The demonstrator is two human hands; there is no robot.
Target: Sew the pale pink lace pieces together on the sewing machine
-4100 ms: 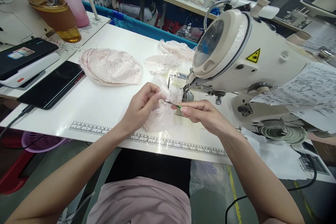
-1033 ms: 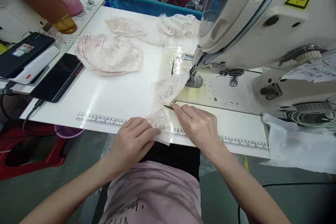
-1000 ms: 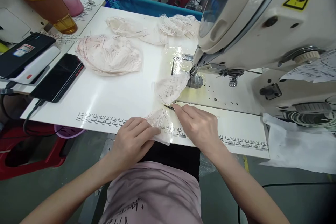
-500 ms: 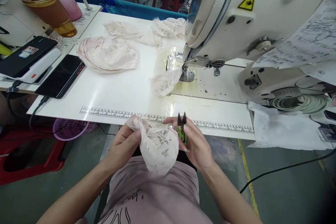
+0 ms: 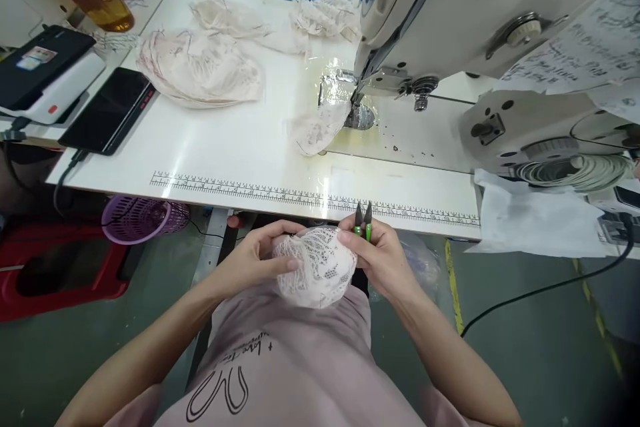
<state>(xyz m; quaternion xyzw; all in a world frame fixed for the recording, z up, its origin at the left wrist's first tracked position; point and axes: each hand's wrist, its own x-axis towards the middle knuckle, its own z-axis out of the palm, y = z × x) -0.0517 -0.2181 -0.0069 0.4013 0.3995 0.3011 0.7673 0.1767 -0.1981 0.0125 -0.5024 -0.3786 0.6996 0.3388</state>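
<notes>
Between my two hands, over my lap, is a white lace cup (image 5: pixel 317 270), rounded like a bra cup. My left hand (image 5: pixel 265 255) grips its left side, thumb in front and fingers behind. At its upper right edge, my right hand (image 5: pixel 383 257) pinches the lace and also keeps hold of green-handled thread snips (image 5: pixel 363 223), whose dark blades point up and stand apart. Another lace piece (image 5: pixel 320 128) lies under the needle area of the sewing machine (image 5: pixel 415 47).
Lace pieces (image 5: pixel 200 70) are heaped on the white table (image 5: pixel 225 147), left of the machine. A phone (image 5: pixel 107 110) with a cable lies at the table's left edge, near an amber bottle (image 5: pixel 107 7). A purple basket (image 5: pixel 133 220) and red stool (image 5: pixel 110 290) are below.
The lace cup has been turned and spread into a rounder shape. My left hand has shifted from pinching its upper corner to gripping its side. The view has tilted downward.
</notes>
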